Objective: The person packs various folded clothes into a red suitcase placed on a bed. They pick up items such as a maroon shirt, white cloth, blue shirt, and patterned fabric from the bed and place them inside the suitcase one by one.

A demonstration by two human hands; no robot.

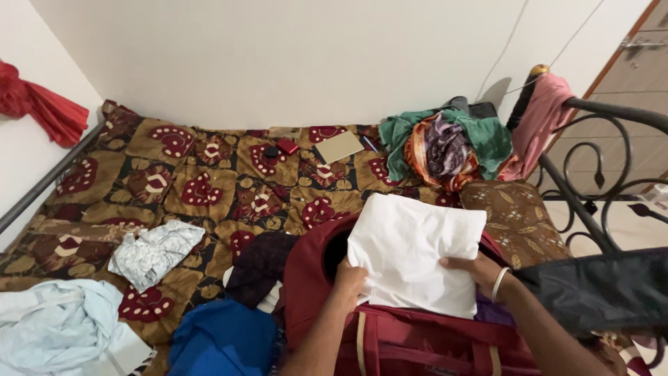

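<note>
The folded white cloth (410, 252) sits over the open mouth of the maroon bag (390, 334) at the near middle of the bed, and both hands have it, so the step in hand looks like lowering it flat into the bag. To do that well, the fold should stay square: both edges pressed down evenly, the near edge going in first, and the cloth kept off the bag's rim so that the corners don't catch or roll. Going left to right, the left hand (350, 276) is curled shut on the cloth's left near edge, knuckles up, forearm rising from the near edge of the view and bent slightly inward. The right hand (474, 270), with a pale bangle at the wrist, grips the right near edge with the fingers tucked under the cloth, its forearm coming in from the near right at a low slant. Left of the bag lie a dark garment (261, 266), a blue garment (223, 341) and a crumpled pale printed cloth (154, 252) on the patterned quilt (195, 181); a heap of colourful clothes (445, 147) lies at the far right by the metal bed frame (591, 202).
</note>
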